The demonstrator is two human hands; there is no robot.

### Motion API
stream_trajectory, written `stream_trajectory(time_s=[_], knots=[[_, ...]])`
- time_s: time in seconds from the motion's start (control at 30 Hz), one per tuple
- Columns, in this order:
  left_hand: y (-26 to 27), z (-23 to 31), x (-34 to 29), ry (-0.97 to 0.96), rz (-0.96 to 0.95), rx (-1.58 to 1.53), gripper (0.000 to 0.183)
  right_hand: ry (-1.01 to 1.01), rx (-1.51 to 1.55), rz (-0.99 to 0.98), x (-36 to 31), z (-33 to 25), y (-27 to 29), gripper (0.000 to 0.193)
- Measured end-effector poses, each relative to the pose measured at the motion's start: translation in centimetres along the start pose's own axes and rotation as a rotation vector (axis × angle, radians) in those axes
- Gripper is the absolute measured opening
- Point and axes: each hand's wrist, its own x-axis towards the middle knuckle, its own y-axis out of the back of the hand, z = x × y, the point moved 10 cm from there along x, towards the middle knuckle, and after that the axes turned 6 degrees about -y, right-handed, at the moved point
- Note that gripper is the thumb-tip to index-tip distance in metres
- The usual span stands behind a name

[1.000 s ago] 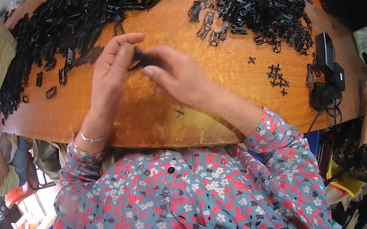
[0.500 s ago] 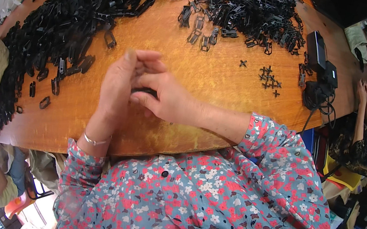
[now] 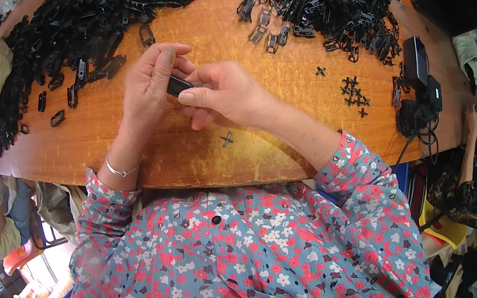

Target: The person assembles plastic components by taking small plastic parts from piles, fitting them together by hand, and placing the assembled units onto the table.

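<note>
Pinching a small black plastic piece [image 3: 177,86], right hand [image 3: 225,92] meets cupped left hand [image 3: 148,81].

Both hands [image 3: 186,87] meet over the table [image 3: 199,161], parts heap [image 3: 84,18] behind, cross piece [image 3: 227,140] nearer

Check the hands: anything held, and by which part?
A small black plastic clip piece is held between both hands: left hand at its left end, right hand thumb and fingers on its right end.
</note>
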Motion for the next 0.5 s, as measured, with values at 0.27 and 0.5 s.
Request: stream_trajectory(time_s=[0.27, 0.5], knots=[[1.2, 3.5, -2.0, -0.123, 0.076, 0.285, 0.027, 0.121, -0.219, 0.046, -0.8, -0.9, -0.8, 0.029], [12.7, 8.3, -9.2, -0.016, 0.457, 0.535, 0.025, 0.574, -1.203, 0.575, -0.7, -9.5, 6.4, 0.026]])
